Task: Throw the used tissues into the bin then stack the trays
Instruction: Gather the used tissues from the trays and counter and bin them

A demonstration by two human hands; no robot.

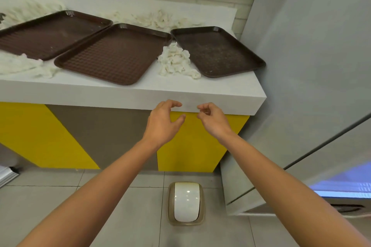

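Three brown trays lie side by side on the white counter: a left tray (50, 34), a middle tray (114, 54) and a right tray (216, 52). Crumpled white tissues sit in a pile between the middle and right trays (176, 62), along the back wall (158, 20) and at the front left (26, 66). A bin with a white swing lid (186, 202) stands on the floor below. My left hand (162, 122) and my right hand (212, 120) hover in front of the counter's edge, fingers curled apart, holding nothing.
The counter (130, 96) has a yellow and grey front and ends at the right against a grey wall panel (301, 66). A brick wall runs behind. The floor is grey tile, with a metal object (8, 174) at the far left.
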